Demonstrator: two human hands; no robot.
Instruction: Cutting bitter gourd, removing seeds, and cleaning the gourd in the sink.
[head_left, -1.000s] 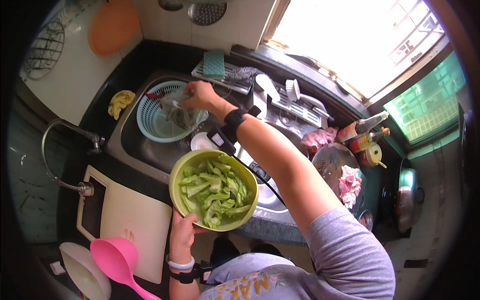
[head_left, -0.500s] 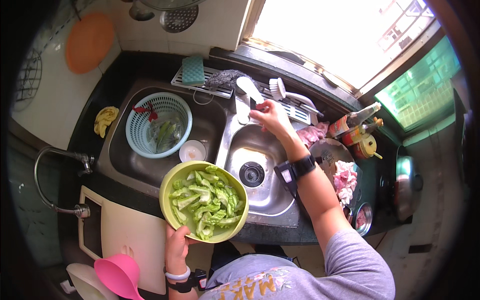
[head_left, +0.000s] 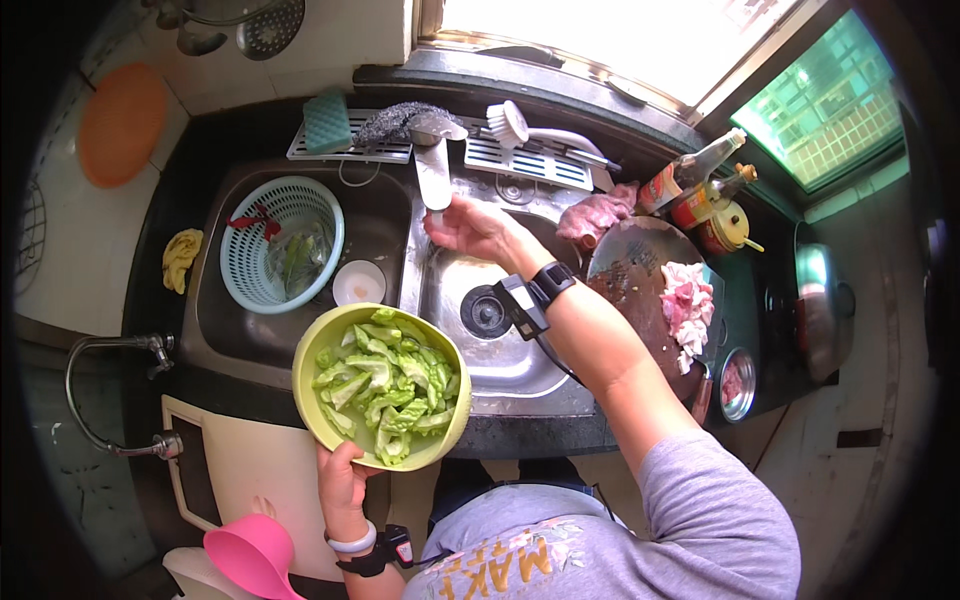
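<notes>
My left hand (head_left: 342, 485) is closed on the near rim of a yellow-green bowl (head_left: 459, 408), tilted slightly over the sink's front edge. Inside the bowl lie many pale green slices of bitter melon (head_left: 385, 385). My right hand (head_left: 475, 230) is under the tip of the sink faucet (head_left: 433, 172), palm partly turned up and fingers loosely extended. It seems to hold nothing; whether water runs over it is hard to make out. Below that hand is the right basin (head_left: 525, 335) with its dark drain (head_left: 484, 312).
In the left basin sit a light blue colander (head_left: 335, 215) with a plastic bag and a small white bowl (head_left: 359, 283). On the right are a round cutting board (head_left: 630, 270), cut meat (head_left: 687, 310), a cleaver and bottles (head_left: 690, 170). A pink scoop (head_left: 250, 550) is at lower left.
My right hand has come down from the faucet's top to below its spout, and the spout has swung toward me. The view has shifted; my left hand keeps holding the bowl.
</notes>
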